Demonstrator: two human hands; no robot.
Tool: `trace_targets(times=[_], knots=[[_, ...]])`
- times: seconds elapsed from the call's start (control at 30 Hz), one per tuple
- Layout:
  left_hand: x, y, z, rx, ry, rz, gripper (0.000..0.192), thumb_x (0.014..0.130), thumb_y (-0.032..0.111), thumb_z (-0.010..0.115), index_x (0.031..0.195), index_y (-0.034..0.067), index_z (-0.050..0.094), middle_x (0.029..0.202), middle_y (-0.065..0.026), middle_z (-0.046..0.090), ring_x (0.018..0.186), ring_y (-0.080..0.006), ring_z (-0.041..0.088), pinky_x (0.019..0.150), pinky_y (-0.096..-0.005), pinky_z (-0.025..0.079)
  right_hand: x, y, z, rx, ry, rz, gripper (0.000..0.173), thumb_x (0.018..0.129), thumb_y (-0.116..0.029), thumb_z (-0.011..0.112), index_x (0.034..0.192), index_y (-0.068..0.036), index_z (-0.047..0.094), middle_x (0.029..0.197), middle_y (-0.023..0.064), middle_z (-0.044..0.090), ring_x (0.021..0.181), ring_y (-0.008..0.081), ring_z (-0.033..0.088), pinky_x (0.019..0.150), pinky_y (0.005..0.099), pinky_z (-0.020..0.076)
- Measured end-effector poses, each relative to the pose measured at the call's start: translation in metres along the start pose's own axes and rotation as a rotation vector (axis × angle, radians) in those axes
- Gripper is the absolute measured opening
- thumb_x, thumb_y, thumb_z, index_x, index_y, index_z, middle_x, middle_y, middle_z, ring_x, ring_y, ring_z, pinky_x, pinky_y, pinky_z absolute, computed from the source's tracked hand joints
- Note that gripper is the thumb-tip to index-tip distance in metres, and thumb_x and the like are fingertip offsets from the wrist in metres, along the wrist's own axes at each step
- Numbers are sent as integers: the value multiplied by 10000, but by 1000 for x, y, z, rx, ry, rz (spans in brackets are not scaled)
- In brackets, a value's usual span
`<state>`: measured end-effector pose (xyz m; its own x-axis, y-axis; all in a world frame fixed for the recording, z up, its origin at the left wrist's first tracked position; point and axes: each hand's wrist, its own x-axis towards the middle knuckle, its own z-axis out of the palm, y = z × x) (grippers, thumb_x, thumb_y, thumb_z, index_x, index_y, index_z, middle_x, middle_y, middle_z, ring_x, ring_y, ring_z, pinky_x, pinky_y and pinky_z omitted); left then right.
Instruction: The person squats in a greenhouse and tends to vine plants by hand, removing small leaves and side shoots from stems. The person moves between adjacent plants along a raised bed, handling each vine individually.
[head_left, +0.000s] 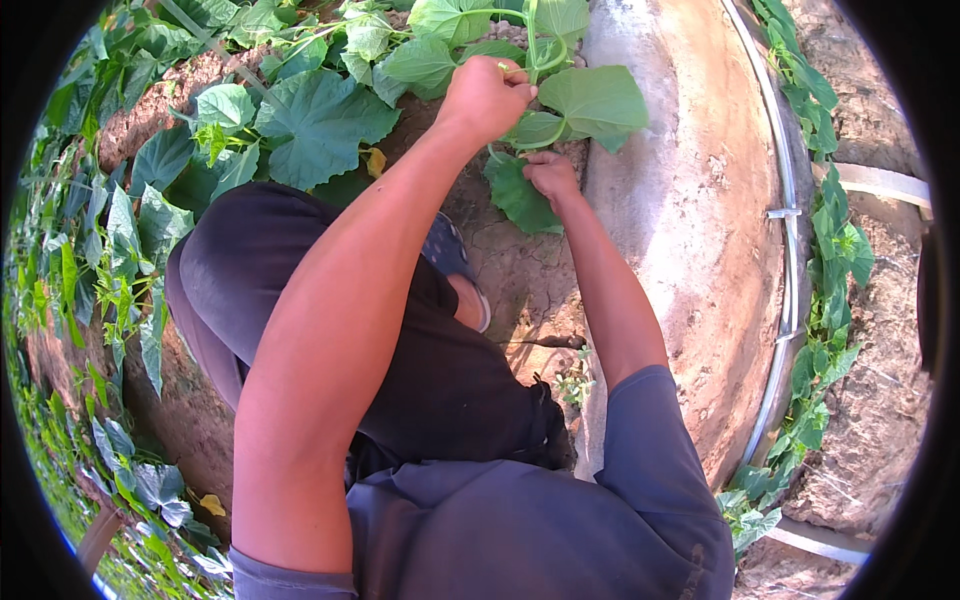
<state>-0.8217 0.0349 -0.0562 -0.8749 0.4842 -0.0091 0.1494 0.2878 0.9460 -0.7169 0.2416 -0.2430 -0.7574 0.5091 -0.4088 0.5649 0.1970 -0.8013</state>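
My left hand (486, 101) is at the upper middle, its thumb and fingers pinched together beside the green stem (532, 45) of a leafy vine; a small pale green bit shows at the fingers. Lower and to the right, my right hand (553, 178) has its fingertips at the edge of a drooping dark green leaf (523, 196), under a curved leaf stalk. A broad light green leaf (596, 103) spreads just above my right hand. What exactly each hand's fingertips grip is too small to tell.
Dense vines with large leaves (319, 124) fill the left side. A smooth pale wall or bank (697, 187) curves down the right, with a metal pipe (787, 225) along its outer edge. Bare soil (525, 285) and a shod foot (450, 247) lie below the hands.
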Motion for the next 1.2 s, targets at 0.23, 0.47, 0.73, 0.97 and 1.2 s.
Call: trace_targets(times=[0.23, 0.47, 0.73, 0.97, 1.2], knots=[[7, -8, 5, -55, 12, -39, 160, 907, 194, 850, 968, 49, 823, 861, -167, 789, 777, -304, 750, 798, -433, 602, 11, -31, -15, -442, 155, -191, 380, 976, -396, 730, 1167, -81, 823, 1088, 176, 820, 961, 334, 777, 892, 430, 575], [12, -10, 9, -97, 44, -64, 156, 907, 194, 848, 967, 53, 821, 877, -165, 795, 803, -320, 762, 821, -442, 609, 28, -6, -12, 134, 173, -62, 342, 999, -331, 776, 1109, -7, 792, 1004, 109, 808, 894, 246, 764, 829, 400, 589], [12, -21, -7, 15, 154, -193, 188, 917, 218, 829, 918, 32, 801, 821, -99, 780, 764, -211, 720, 775, -394, 584, 5, -45, -15, 181, 14, 247, 306, 1012, -310, 752, 1094, -16, 742, 971, 62, 763, 821, 177, 734, 780, 338, 588], [8, -17, -9, 127, 137, -175, 218, 924, 229, 812, 906, 13, 787, 745, -76, 740, 694, -183, 663, 729, -377, 560, 7, -65, -28, 387, -109, -47, 243, 1067, -201, 678, 1225, -30, 744, 1009, 56, 773, 851, 164, 728, 808, 306, 599], [2, -14, -7, 7, 137, -180, 217, 919, 213, 820, 874, 10, 759, 786, -97, 746, 728, -214, 687, 748, -391, 565, 16, -113, -37, 237, 26, -323, 243, 1045, -165, 684, 1208, 3, 751, 1037, 67, 786, 813, 140, 734, 756, 288, 573]])
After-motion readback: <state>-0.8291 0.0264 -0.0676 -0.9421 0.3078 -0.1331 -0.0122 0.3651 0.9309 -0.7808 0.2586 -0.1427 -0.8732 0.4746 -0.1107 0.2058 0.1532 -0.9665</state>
